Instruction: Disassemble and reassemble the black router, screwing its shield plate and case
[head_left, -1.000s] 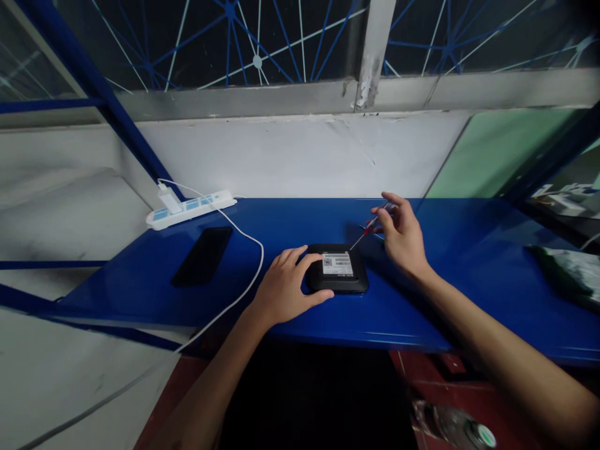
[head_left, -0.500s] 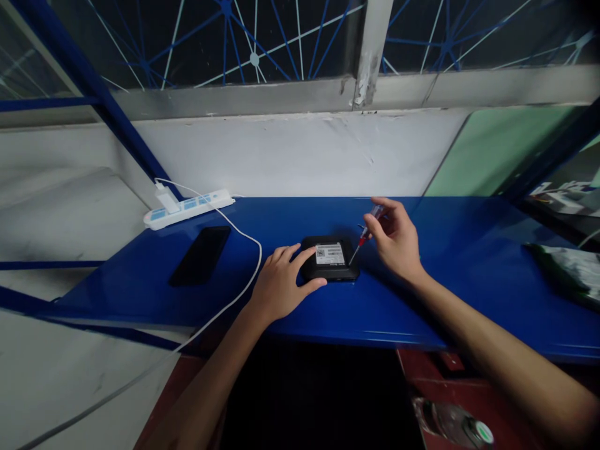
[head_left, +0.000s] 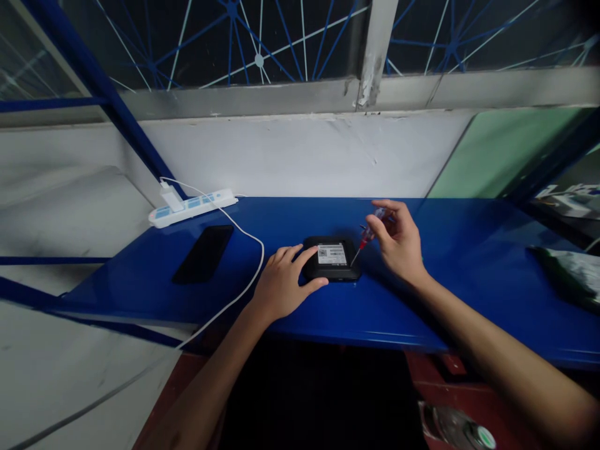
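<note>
A flat black electronic device (head_left: 323, 273) with rounded corners lies on the blue table, a white printed label (head_left: 332, 254) facing up. My left hand (head_left: 284, 282) grips its left side, the thumb along the front edge and the fingers on the top. Between the thumb and fingers of my right hand (head_left: 398, 240) is a screwdriver (head_left: 365, 237) with a clear handle and a red collar. It leans to the right, and its tip meets the device near the label's lower right corner. Any screw under the tip is too small to see.
Left of the device lies a black phone (head_left: 203, 254). A white power strip (head_left: 194, 208) with a plugged-in charger stands behind it, and a white cable (head_left: 255, 275) runs across the table. At the right is a green and silver packet (head_left: 574, 275). Below the edge lies a clear bottle (head_left: 457, 427).
The view has shifted slightly, so the whole scene sits a little to the right. Both hands, the device and the screwdriver keep nearly the same placement, with the tip still at the same corner.
</note>
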A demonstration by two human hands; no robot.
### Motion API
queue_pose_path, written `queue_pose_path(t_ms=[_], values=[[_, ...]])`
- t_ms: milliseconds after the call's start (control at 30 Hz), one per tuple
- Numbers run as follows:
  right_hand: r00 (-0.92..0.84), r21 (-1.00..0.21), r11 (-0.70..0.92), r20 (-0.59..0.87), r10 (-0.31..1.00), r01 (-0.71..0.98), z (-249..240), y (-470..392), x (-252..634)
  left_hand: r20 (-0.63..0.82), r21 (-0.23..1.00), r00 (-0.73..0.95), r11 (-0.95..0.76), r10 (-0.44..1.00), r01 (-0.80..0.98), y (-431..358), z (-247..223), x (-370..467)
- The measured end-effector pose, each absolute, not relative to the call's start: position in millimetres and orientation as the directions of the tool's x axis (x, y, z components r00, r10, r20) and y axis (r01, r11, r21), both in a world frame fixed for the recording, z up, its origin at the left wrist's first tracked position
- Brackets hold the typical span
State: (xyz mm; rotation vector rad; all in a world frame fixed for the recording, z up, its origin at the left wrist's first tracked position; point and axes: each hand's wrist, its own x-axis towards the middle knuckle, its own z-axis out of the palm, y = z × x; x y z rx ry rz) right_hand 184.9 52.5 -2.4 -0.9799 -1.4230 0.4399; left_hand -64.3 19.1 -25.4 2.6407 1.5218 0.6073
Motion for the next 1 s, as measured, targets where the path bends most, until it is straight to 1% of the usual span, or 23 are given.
queue_pose_path(t_ms=[167, 233, 433, 700, 1000], values=[[0.117, -0.822, 0.531, 0.56, 0.82, 0.206, -3.9, 49.6, 183.7, 0.304, 0.241, 0.44, -0.515, 0.845, 0.823, 19.8, -24.9, -64.8], [0.119, -0.818, 0.534, 0.564, 0.817, 0.213, -4.8, 49.3, 183.1, 0.305, 0.248, 0.436, -0.512, 0.847, 0.822, 19.9, -24.8, -64.9], [0.162, -0.775, 0.553, 0.615, 0.772, 0.306, -2.8, 50.4, 182.2, 0.326, 0.266, 0.424, -0.512, 0.845, 0.817, 19.5, -24.9, -63.9], [0.108, -0.823, 0.511, 0.548, 0.83, 0.249, -1.2, 47.1, 184.1, 0.349, 0.285, 0.425, -0.526, 0.835, 0.801, 19.3, -25.2, -64.2], [0.138, -0.77, 0.504, 0.591, 0.795, 0.392, -1.6, 51.6, 187.3, 0.345, 0.306, 0.452, -0.553, 0.823, 0.775, 19.9, -24.6, -63.8]])
